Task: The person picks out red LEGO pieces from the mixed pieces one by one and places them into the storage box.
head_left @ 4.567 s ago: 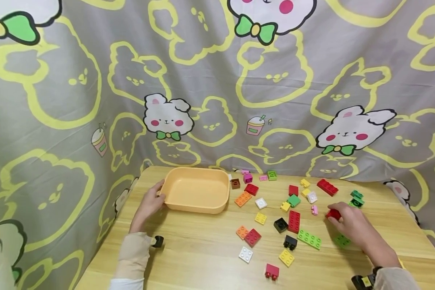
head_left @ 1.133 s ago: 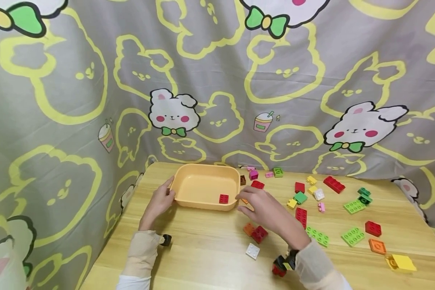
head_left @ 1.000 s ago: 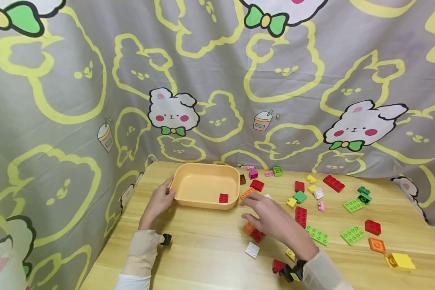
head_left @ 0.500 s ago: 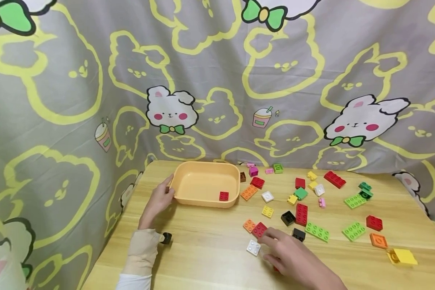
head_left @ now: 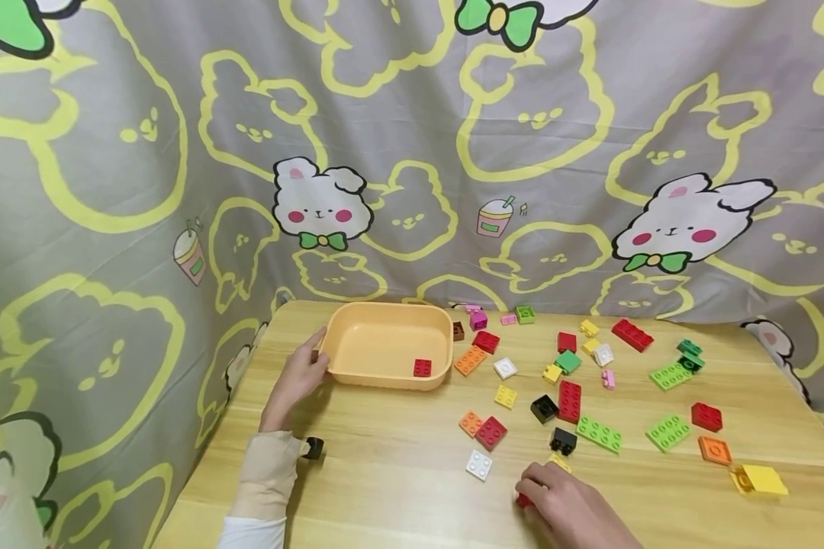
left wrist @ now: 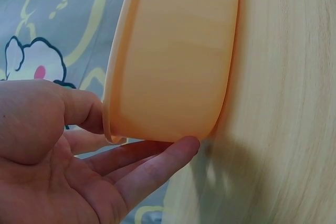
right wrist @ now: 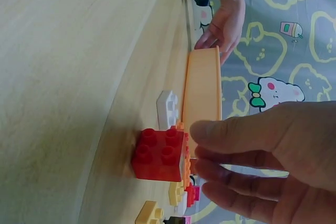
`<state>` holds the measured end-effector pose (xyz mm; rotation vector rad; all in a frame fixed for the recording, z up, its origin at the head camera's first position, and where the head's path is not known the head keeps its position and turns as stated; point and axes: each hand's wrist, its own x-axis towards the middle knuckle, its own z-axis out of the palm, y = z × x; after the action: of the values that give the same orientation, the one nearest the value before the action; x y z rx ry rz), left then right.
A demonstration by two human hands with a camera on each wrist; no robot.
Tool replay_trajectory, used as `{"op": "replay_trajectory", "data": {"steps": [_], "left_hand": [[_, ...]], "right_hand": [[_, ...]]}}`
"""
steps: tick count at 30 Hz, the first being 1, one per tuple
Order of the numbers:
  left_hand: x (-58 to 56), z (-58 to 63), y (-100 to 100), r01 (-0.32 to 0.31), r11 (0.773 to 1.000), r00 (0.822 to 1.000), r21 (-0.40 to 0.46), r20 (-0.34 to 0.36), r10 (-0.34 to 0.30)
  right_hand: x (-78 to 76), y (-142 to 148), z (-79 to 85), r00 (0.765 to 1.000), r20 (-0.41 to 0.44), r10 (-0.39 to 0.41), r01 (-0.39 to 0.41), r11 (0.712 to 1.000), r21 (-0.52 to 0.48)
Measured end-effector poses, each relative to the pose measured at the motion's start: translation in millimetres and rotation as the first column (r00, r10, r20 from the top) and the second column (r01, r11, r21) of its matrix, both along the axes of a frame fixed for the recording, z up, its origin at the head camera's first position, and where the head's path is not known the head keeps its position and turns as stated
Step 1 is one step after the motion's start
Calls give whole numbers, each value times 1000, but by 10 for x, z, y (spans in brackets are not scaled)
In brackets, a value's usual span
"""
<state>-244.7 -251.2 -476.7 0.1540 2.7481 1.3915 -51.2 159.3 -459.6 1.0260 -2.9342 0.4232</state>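
My left hand [head_left: 297, 381] holds the left end of a pale orange plastic tray [head_left: 384, 379]. In the left wrist view its thumb is at the rim and its fingers lie under the end wall of the tray [left wrist: 178, 61]. One red toy brick [head_left: 422, 368] lies inside, towards the right. My right hand [head_left: 566, 499] is over another red building brick [head_left: 524, 500] near the front of the table, which it partly hides. In the right wrist view the thumb and fingers extend close above the studded red brick [right wrist: 157, 156], with a small gap between.
Several loose bricks spread over the table's right half. A white brick [head_left: 479, 465], a dark red brick [head_left: 491, 433] and a black brick [head_left: 563, 441] lie near the right hand. A patterned cloth [head_left: 398, 152] hangs behind the table.
A red brick that the right hand held at the right is now in the tray. The right hand has moved from beside the tray to the front red brick. The left hand stays at the tray.
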Motion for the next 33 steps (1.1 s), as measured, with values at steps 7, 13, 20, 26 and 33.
{"op": "replay_trajectory", "data": {"steps": [7, 13, 20, 26, 33], "left_hand": [[-9, 3, 0, 1, 1000, 1000, -12, -3, -1], [-9, 14, 1, -1, 1000, 1000, -12, -5, 1], [10, 32, 9, -5, 1000, 1000, -5, -4, 5], [12, 30, 3, -12, 1000, 1000, -3, 5, 12], [5, 11, 4, -13, 1000, 1000, 14, 2, 13]], "right_hand": [[49, -21, -61, 999, -29, -16, 17, 999, 39], [33, -26, -125, 997, -79, -26, 30, 998, 53], [-1, -22, -235, 999, -17, -43, 44, 997, 70], [-24, -2, -276, 999, 15, -47, 46, 996, 74], [-49, 21, -279, 998, 34, -60, 58, 996, 66]]}}
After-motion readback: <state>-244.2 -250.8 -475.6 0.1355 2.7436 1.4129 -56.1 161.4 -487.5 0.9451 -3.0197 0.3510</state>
